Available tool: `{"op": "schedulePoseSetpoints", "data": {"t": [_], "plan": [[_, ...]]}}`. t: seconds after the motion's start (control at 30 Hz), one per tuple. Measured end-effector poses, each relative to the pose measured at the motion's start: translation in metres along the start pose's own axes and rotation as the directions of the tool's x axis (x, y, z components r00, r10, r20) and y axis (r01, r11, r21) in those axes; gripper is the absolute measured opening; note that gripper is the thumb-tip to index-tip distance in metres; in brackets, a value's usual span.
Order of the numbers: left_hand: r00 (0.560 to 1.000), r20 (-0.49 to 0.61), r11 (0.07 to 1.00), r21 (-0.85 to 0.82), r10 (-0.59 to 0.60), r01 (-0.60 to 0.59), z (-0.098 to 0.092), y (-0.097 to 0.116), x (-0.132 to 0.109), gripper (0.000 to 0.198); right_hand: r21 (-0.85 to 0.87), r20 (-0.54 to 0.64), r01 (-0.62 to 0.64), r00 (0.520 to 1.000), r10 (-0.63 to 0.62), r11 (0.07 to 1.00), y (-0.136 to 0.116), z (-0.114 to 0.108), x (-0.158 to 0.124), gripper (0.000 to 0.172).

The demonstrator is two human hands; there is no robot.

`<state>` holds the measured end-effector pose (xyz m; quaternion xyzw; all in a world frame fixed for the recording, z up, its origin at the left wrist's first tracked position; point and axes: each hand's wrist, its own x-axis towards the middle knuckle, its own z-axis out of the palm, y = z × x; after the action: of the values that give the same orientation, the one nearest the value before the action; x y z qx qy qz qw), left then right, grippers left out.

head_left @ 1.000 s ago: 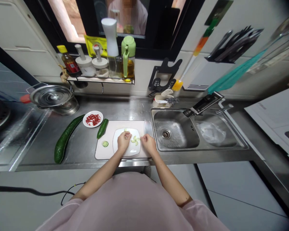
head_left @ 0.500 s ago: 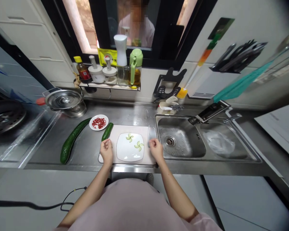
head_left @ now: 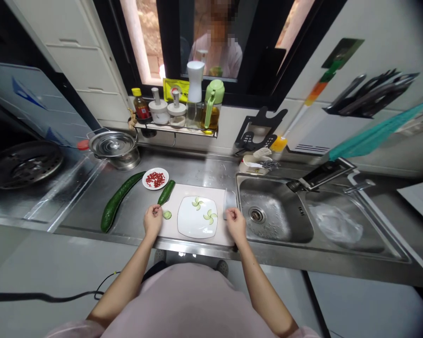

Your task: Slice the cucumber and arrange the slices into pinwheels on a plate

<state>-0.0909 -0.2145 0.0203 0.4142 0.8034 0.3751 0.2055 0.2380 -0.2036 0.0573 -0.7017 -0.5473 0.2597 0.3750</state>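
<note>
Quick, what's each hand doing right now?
Left hand: curled beside a cucumber slice; grip cannot be told.
Right hand: curled at the knife; grip cannot be told.

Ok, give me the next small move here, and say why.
Probably pick up the loose slice with the left hand and lay it on the plate: it lies on the board right by that hand, and the plate holds two slice fans with bare space beside them.

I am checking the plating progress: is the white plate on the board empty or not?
Not empty. Two small pinwheels of cucumber slices lie on the plate; the rest is bare.
</note>
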Motion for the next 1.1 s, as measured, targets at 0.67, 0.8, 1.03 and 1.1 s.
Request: {"op": "schedulePoseSetpoints", "data": {"t": [0.67,0.8,1.03,1.1], "plan": [[0.981,0.175,0.932,0.335,0.080,-0.136,0.002,0.014,-0.009,0.011,0.051,-0.002,-0.011,1.000,0.011,0.999,-0.002,0.004,-0.003,0.033],[0.990,0.121,0.962,0.250,0.078,-0.106,0.000,0.019,-0.015,0.010,0.064,0.018,-0.010,1.000,0.009,0.998,-0.012,0.004,-0.009,0.033],[0.974,0.204,0.932,-0.361,0.103,-0.023,0.003,0.053,-0.021,0.029,0.144,0.139,0.040,0.989,-0.060,0.989,-0.044,0.018,-0.015,0.029],[0.951,0.280,0.868,-0.497,0.130,0.028,0.003,0.074,-0.025,0.038,0.212,0.217,0.065,0.970,-0.112,0.975,-0.063,0.022,-0.015,0.028]]}}
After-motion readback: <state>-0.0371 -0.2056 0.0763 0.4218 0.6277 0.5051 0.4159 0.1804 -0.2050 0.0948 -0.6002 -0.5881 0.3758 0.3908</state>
